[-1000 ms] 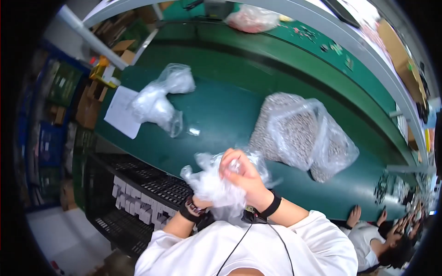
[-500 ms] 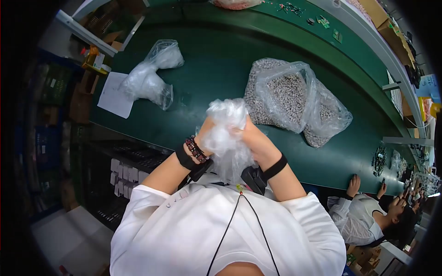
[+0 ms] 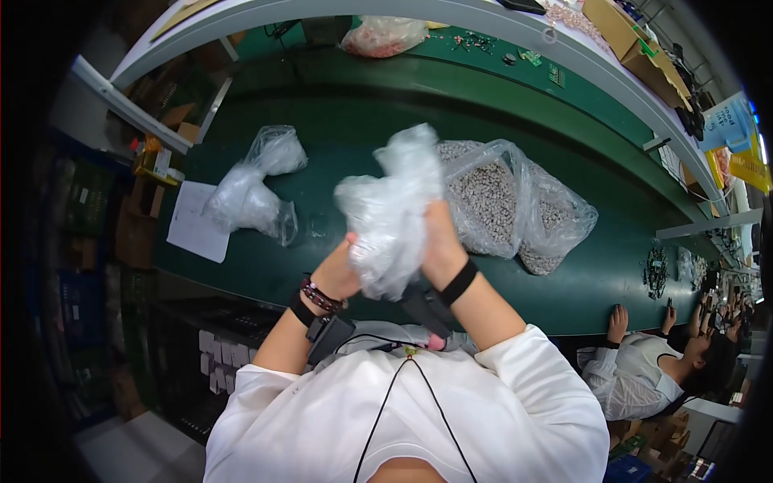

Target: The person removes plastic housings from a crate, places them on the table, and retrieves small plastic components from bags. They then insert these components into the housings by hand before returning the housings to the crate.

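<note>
Between my two hands is a crumpled clear plastic bag [image 3: 390, 217], raised above the near edge of the green table and blurred a little by motion. My left hand [image 3: 336, 270] grips its lower left side, while my right hand [image 3: 441, 241] presses on its right side with the fingers mostly behind the plastic. To the left, another knotted clear plastic bag [image 3: 245, 197] lies partly over a white paper sheet [image 3: 193, 217]. Close by my right hand sits a large clear bag of small grey-beige parts [image 3: 487, 197], slumped on the table.
A metal-edged shelf [image 3: 386, 16] arches over the far side. Beyond the table [image 3: 322, 105] lie a bag of pink parts [image 3: 385, 36] and small green circuit boards [image 3: 555, 75]. At the right, a co-worker [image 3: 644, 370] sits along the same table. Bins stand at the left.
Both hands have lifted the crumpled bag, and more of it now stands above my fingers. My left hand sits lower on it. The whole view has shifted, showing more of the far shelf.
</note>
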